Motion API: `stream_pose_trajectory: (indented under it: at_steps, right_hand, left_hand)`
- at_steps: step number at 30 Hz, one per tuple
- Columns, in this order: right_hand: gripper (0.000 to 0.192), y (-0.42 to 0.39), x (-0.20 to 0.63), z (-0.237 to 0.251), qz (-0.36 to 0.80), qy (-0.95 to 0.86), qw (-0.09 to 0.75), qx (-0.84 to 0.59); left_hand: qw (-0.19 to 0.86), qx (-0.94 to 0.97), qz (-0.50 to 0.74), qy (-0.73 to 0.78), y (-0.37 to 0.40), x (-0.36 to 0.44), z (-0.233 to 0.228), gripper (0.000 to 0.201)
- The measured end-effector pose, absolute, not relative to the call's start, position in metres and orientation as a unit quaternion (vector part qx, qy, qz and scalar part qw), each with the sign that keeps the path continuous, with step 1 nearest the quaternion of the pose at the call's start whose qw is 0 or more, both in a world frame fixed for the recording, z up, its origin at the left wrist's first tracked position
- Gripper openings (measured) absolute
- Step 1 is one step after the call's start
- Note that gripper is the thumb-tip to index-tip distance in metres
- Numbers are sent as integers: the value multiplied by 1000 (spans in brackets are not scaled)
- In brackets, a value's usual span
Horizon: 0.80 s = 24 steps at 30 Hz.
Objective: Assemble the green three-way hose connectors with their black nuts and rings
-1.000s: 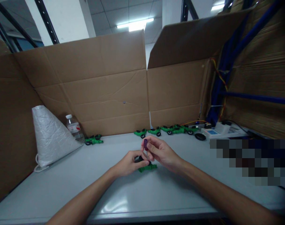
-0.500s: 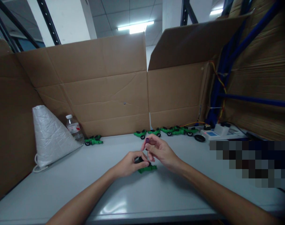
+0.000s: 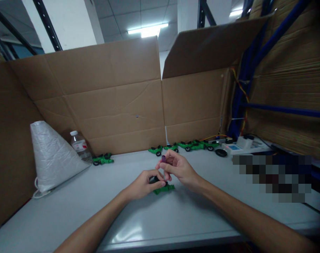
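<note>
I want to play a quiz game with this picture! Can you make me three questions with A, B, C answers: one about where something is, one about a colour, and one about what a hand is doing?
1. Where does the water bottle stand?
A. beside the white bag
B. at the table's front edge
C. on the cardboard wall

2. What colour is the toy car under the hands?
A. red
B. green
C. yellow

3. What is the right hand doing?
A. lying flat on the table
B. pinching a small purple tool
C. gripping the bottle

Answers:
1 A, the bottle is at the back left, right next to the bag.
2 B, its body is bright green, held at its dark end by the left hand.
3 B, the fingertips close round the purple top.
</note>
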State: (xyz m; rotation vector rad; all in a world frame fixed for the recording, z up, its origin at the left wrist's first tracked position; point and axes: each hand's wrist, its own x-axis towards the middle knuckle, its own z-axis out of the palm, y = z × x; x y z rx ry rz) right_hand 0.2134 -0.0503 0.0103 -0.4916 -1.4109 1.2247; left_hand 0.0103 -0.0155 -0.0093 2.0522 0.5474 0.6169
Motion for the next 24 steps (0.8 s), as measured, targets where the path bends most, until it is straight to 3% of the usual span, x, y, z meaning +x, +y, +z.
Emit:
stream_pose_trajectory:
  at_steps: [24]
  right_hand:
    - [43,-56,216,12,577,-603,523,-171]
  left_hand:
    - [464,827,233,213,-21,12,2,36]
